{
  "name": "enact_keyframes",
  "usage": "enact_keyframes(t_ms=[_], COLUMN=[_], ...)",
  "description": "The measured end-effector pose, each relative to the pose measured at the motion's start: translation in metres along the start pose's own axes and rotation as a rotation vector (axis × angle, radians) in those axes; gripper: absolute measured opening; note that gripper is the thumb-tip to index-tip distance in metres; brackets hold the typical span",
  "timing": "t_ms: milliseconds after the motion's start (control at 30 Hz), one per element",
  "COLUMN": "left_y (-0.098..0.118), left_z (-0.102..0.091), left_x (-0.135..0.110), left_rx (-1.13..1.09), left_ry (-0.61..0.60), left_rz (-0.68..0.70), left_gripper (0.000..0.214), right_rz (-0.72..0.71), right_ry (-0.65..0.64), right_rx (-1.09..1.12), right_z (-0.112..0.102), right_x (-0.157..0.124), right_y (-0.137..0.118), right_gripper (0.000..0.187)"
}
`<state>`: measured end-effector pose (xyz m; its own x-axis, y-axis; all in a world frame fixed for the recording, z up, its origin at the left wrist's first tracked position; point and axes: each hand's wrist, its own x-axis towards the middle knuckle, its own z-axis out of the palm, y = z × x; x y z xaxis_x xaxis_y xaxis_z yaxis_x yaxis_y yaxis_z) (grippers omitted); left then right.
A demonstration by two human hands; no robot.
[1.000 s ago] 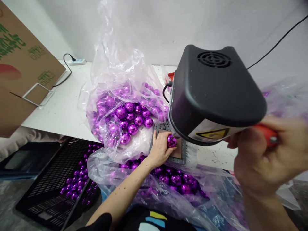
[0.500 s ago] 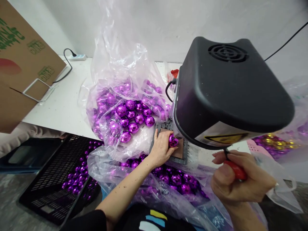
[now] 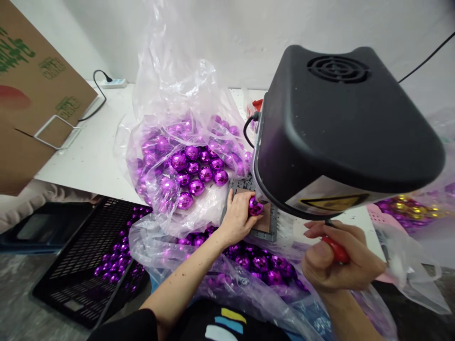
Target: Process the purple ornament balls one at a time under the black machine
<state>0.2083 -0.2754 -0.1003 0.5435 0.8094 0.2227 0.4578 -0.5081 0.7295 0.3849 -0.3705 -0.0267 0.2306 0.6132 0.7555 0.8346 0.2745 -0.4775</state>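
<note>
My left hand (image 3: 239,215) grips a shiny purple faceted ball (image 3: 255,206) between thumb and fingers, over a brown pad on the grey base plate (image 3: 270,232). Above the ball looms the black machine housing (image 3: 348,123), which hides what its lower side touches. My right hand (image 3: 341,258) is wrapped round a red lever handle (image 3: 336,250) under the housing's front. Left of the plate, an opened clear plastic bag (image 3: 174,90) spills purple balls (image 3: 196,187). More purple balls (image 3: 261,264) lie in a plastic bag close to my body.
A black slatted crate (image 3: 67,265) with small purple balls stands low at the left. A cardboard box (image 3: 39,94) leans over the white table (image 3: 106,161). Near the wall lies a power strip (image 3: 114,84). Purple and gold balls (image 3: 408,210) and a pink basket (image 3: 382,220) are at the right.
My right hand and the red lever handle have shifted left and slightly up. The housing looks slightly shifted in view. My left hand still holds the ball in the same spot.
</note>
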Motion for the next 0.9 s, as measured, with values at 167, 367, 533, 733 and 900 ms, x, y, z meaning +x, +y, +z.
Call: enact_keyframes(t_ms=[167, 367, 533, 733, 900], left_y=[0.0, 0.0, 0.0, 0.012, 0.028], left_z=[0.0, 0.0, 0.001, -0.012, -0.018], left_x=[0.0, -0.001, 0.002, -0.034, -0.092], left_rx=[-0.003, -0.005, 0.006, -0.036, 0.107], left_ry=[-0.015, -0.027, 0.013, 0.087, -0.157], left_rz=[-0.012, -0.017, -0.009, 0.034, 0.131], left_gripper=[0.037, 0.041, 0.044, 0.054, 0.075], right_rz=[-0.062, -0.094, 0.078, 0.228, 0.242], right_ry=[0.09, -0.017, -0.012, 0.173, 0.175], right_rx=[-0.002, -0.003, 0.054, 0.226, 0.282], right_z=[0.017, 0.018, -0.015, -0.006, -0.003], right_x=[-0.003, -0.005, 0.052, 0.119, 0.12], right_y=[0.002, 0.013, -0.015, -0.034, -0.027], right_gripper=[0.014, 0.005, 0.021, 0.029, 0.028])
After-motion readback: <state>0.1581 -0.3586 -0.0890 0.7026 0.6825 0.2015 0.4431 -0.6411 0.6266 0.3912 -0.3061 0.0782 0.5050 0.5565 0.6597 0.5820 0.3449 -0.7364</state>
